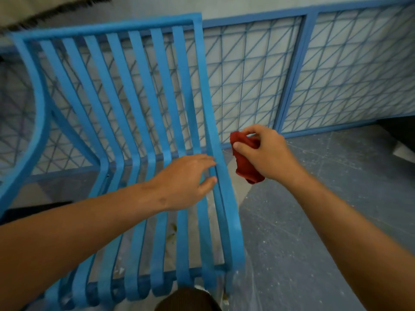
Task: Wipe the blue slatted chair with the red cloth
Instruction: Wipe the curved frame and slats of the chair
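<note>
The blue slatted chair [143, 113] fills the left and middle of the head view, its back rising away from me and its seat slats curving down toward me. My left hand [186, 178] reaches over the seat with fingers extended, its fingertips at the chair's right edge rail near the bend between seat and back. My right hand [267, 151] is just right of that rail, off the chair, pinching the crumpled red cloth [246, 162], which hangs below the fingers.
A blue mesh railing [303, 70] runs behind and to the right of the chair. Grey speckled floor [314, 221] spreads to the right. A curved blue armrest [38, 122] stands at the left. My knee in dark fabric [186, 299] shows at the bottom.
</note>
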Motion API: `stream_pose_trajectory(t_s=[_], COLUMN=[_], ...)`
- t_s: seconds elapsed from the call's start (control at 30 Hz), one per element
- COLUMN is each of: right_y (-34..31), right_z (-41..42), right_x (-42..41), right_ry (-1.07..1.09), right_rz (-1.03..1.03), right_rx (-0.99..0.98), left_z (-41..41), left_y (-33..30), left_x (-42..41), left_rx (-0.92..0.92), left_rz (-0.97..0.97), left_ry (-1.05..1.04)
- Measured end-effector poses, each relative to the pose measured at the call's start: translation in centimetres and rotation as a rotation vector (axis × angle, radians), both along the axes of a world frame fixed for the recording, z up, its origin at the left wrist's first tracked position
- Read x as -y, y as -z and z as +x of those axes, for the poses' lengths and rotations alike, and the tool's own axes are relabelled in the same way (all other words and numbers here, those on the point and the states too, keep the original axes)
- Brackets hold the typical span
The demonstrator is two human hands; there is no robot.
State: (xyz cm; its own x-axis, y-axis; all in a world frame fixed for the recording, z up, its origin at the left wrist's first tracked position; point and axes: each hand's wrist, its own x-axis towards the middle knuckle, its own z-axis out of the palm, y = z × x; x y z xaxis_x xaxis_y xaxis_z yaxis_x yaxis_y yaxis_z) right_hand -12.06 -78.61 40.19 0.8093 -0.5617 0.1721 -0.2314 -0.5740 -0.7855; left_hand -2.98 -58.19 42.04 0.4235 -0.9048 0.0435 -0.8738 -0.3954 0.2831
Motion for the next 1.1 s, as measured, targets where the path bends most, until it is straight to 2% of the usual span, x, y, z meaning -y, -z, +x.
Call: stream_pose_trajectory(t_s=[0.2,0.53,0.87,1.1], right_y=[-3.6,-5.4,-1.6,-1.5], right_z=[-2.3,-0.6,1.3,3.4], right_x=[-4.5,-13.7,-22.2,-26.9], right_ry=[0.001,-0.096,-0.142,-0.23], right_rz=[0.063,0.179,0.383,0.553], right_rx=[0.063,0.135,-0.076,-0.094], left_z=[-2.0,-4.4,-4.1,-1.1], left_y=[-1.6,-4.6,-1.4,0.0], left_x=[-4.1,-11.0,-16.9,-22.1], left_rx=[-0.107,-0.578,-0.803,-0.828], left_rz=[-0.111,-0.366,-0.473,-0.499], left_ry=[-0.113,-0.195,-0.297,-0.369])
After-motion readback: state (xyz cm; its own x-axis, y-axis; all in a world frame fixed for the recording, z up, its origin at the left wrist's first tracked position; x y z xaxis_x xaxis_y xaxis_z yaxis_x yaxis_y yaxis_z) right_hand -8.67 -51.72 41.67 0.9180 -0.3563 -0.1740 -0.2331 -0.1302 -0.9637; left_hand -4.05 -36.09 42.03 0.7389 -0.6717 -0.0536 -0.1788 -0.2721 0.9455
